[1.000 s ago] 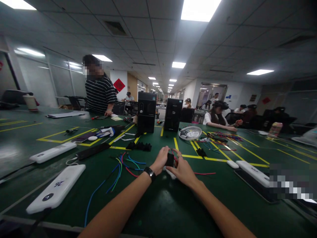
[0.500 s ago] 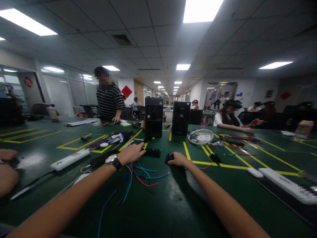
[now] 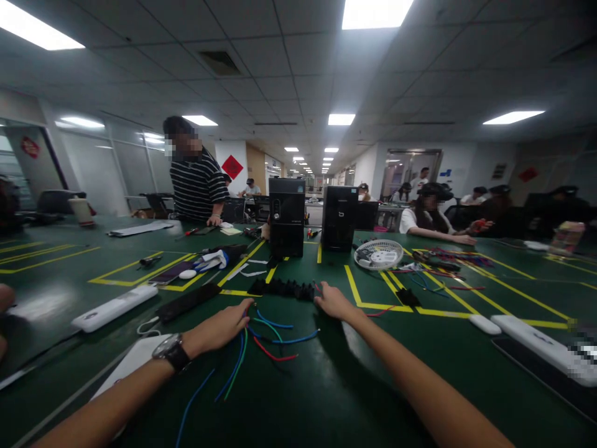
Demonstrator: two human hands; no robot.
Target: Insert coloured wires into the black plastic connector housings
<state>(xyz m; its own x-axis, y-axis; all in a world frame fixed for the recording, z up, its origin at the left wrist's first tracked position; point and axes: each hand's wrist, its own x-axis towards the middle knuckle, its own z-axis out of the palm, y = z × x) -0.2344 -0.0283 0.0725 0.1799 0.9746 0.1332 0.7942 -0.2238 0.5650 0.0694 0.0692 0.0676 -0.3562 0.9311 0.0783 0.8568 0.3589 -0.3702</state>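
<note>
My left hand (image 3: 219,326), a watch on its wrist, reaches forward with fingers stretched out, fingertips on a loose bunch of blue, green and red wires (image 3: 261,339) on the green table (image 3: 308,386). My right hand (image 3: 332,302) lies low on the table, palm down. Its fingertips touch the right end of a row of small black connector pieces (image 3: 282,288). I see nothing gripped in either hand. A thin red wire (image 3: 380,313) lies just right of the right hand.
Two black computer towers (image 3: 286,214) (image 3: 339,216) stand behind the row, with a white basket (image 3: 377,254) to their right. White power strips (image 3: 114,306) (image 3: 545,339) and a black one (image 3: 186,300) lie around. A person in a striped shirt (image 3: 198,186) stands far left; others sit at right.
My right hand has set the black piece it held at the end of the row, which is now longer. My left hand pulled back from the row onto the coloured wires.
</note>
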